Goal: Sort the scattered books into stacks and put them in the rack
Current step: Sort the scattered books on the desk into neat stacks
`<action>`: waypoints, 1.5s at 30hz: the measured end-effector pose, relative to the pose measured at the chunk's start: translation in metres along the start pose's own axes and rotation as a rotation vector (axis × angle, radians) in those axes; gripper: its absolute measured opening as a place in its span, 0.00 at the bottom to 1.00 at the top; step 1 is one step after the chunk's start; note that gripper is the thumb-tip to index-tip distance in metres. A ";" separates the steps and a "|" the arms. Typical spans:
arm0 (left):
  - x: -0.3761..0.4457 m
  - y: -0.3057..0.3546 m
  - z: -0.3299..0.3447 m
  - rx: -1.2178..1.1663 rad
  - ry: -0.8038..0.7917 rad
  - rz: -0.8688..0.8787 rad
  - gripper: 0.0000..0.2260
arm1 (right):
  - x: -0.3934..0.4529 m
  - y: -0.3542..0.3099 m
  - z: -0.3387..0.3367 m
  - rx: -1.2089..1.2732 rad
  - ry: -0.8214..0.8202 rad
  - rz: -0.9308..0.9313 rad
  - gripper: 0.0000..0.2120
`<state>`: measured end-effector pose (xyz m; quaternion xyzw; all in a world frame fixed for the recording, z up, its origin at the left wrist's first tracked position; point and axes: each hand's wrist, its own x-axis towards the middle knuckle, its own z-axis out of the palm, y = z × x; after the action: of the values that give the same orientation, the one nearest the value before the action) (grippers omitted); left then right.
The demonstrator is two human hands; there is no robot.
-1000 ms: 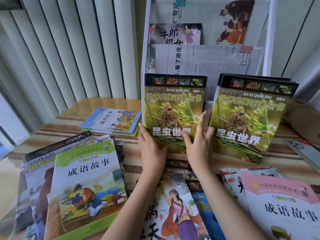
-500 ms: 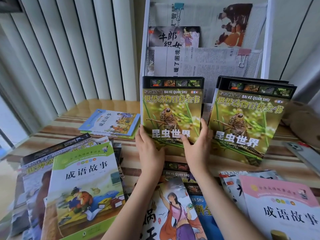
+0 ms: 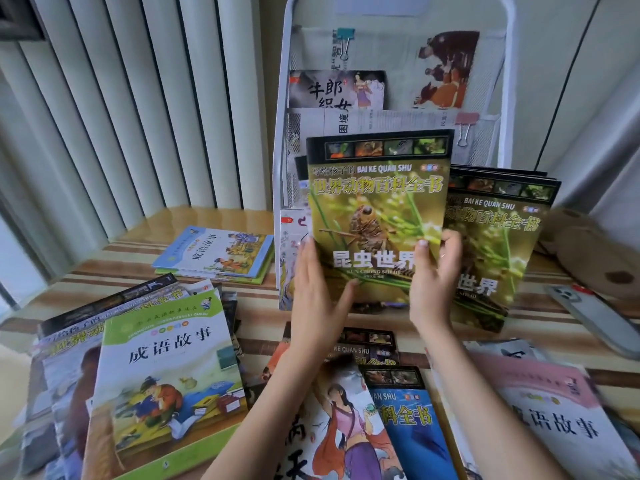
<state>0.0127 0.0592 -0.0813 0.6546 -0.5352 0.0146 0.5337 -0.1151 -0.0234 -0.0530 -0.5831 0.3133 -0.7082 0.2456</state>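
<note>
Two green insect encyclopedias (image 3: 377, 216) stand upright in front of the rack (image 3: 506, 98). Two binder clips (image 3: 344, 36) hang on papers in it. One grey phone (image 3: 588, 313) lies right of the rack, and one blue-covered storybook pile (image 3: 214, 254) lies to its left.

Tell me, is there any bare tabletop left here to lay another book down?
Some. The striped table shows bare between the flat blue book by the blinds and the green-topped pile. A narrower strip lies between the right standing insect books and the pink book. The front edge, around both arms, is crowded with overlapping books.
</note>
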 end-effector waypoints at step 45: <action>-0.058 0.099 0.062 0.147 -0.783 -0.032 0.27 | -0.017 -0.017 -0.216 -0.981 -0.445 0.552 0.22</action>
<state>-0.1174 0.0684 -0.0741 0.6554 -0.6855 -0.2058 0.2413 -0.3233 0.0339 -0.0789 -0.6597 0.6840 -0.2523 0.1824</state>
